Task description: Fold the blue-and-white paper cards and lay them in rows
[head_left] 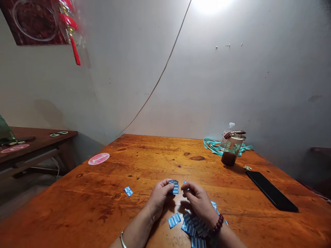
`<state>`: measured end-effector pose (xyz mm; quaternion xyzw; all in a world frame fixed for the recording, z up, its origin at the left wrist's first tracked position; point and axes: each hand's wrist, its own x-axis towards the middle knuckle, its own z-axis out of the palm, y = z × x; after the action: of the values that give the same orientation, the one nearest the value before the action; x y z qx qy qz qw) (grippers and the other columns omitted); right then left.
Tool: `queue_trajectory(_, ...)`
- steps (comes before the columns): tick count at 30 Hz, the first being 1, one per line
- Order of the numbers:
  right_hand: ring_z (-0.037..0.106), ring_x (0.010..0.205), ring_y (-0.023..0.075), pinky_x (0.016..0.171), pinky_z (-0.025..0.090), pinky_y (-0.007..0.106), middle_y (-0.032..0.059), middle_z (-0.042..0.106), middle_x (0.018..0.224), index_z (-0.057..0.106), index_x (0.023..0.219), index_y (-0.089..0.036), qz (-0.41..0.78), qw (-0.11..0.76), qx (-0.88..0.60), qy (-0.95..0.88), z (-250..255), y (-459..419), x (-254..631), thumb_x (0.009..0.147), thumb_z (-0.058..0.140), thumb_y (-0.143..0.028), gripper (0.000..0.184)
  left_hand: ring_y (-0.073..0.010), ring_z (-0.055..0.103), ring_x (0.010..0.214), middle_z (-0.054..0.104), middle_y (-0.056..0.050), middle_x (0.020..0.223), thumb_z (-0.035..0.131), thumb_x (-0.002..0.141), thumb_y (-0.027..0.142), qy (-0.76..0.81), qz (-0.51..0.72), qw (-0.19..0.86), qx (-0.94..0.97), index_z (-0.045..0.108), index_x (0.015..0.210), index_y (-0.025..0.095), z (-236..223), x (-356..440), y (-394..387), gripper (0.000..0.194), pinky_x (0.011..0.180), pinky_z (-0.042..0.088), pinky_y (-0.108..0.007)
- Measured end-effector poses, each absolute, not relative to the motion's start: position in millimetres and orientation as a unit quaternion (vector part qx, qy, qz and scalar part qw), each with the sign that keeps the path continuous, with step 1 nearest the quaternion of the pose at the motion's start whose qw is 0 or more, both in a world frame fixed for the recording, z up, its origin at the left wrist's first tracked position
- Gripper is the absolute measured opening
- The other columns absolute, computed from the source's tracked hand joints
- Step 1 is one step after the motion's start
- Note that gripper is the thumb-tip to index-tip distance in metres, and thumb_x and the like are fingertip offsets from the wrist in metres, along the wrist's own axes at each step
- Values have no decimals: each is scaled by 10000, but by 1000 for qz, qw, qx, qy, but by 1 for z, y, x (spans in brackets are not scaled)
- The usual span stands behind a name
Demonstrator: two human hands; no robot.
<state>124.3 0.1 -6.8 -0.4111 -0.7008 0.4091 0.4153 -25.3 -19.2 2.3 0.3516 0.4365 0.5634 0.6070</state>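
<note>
My left hand (160,193) is closed on a small blue-edged sheet of pale labels (176,187), held upright between thumb and fingers above the table. Just right of it, my right hand (196,197) has its thumb and fingers curled together in a pinch. A bit of blue shows behind those fingertips; what they hold is too small to make out. Beneath the right hand and wrist lies a loose pile of similar blue-and-white sheets (189,227), partly hidden. One sheet (174,220) rests at the pile's left, and another (128,191) lies apart, left of my left hand.
On the wooden table (144,155), a black phone (271,191) lies at right. Behind it stand a strapped cup of dark liquid (230,156) and a clear plastic bottle (231,126), beside turquoise straps (212,146). A round pink number sticker (99,158) marks the left edge.
</note>
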Motion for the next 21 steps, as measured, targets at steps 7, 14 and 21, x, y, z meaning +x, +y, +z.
queue_trajectory(7, 493, 599, 125, 552, 382, 218, -1, 554, 644, 587, 783, -177, 518, 456, -376, -618, 0, -2, 119, 701, 529, -315, 171, -111, 554, 652, 609, -45, 728, 613, 653, 238, 403, 532, 667, 330, 559, 766, 130, 1, -24, -22, 166, 571, 399, -193)
queue_trajectory(14, 487, 648, 111, 576, 377, 206, -11, 535, 721, 482, 963, -189, 501, 479, -376, -615, -9, 4, 120, 702, 523, -241, 269, -135, 579, 743, 621, -73, 837, 613, 681, 240, 368, 546, 689, 305, 552, 826, 140, -2, -27, -21, 187, 601, 419, -200)
queue_trajectory(21, 421, 515, 83, 460, 322, 179, -54, 442, 587, 461, 1051, -191, 467, 424, -376, -679, -14, 0, 119, 710, 479, -199, 341, -121, 556, 622, 614, -50, 721, 651, 643, 247, 345, 547, 656, 390, 580, 768, 119, -6, -23, -21, 192, 608, 409, -231)
